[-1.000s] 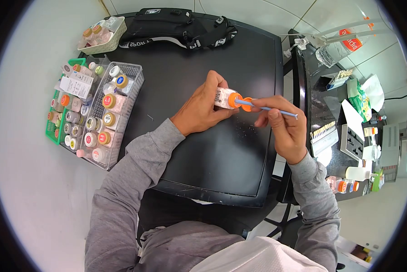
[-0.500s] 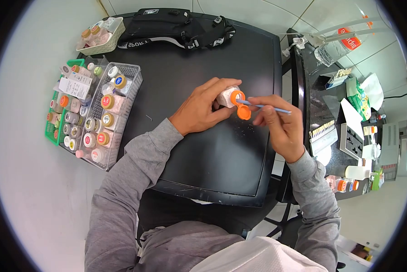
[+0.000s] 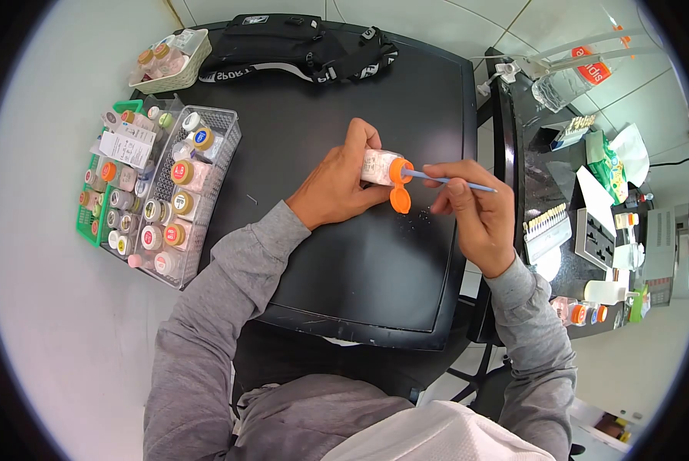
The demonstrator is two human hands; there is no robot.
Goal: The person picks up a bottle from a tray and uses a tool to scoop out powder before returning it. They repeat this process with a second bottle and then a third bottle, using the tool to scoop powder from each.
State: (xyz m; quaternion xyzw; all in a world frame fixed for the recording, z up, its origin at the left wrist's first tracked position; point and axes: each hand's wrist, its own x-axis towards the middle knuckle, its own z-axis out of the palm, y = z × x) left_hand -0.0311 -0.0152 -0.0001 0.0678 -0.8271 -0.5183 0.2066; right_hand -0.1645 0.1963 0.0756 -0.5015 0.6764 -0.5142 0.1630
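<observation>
My left hand grips a small clear bottle of pale pinkish powder, tilted so its mouth faces right. The bottle's orange flip cap hangs open below the neck. Between the thumb and fingers of my right hand is a thin blue stick, its left tip at the bottle's mouth. Whether the tip reaches inside is hard to tell. White specks of powder lie on the black table under the hands.
To the left, grey and green baskets hold several capped jars. A cream basket and a black sport bag lie along the far edge. On the right-hand desk are shade guides, a green wipes pack and a large plastic bottle.
The bottle has turned in my left hand, showing more of its side, and its cap has swung a little left. The left index finger has lifted off it. My right hand has barely moved.
</observation>
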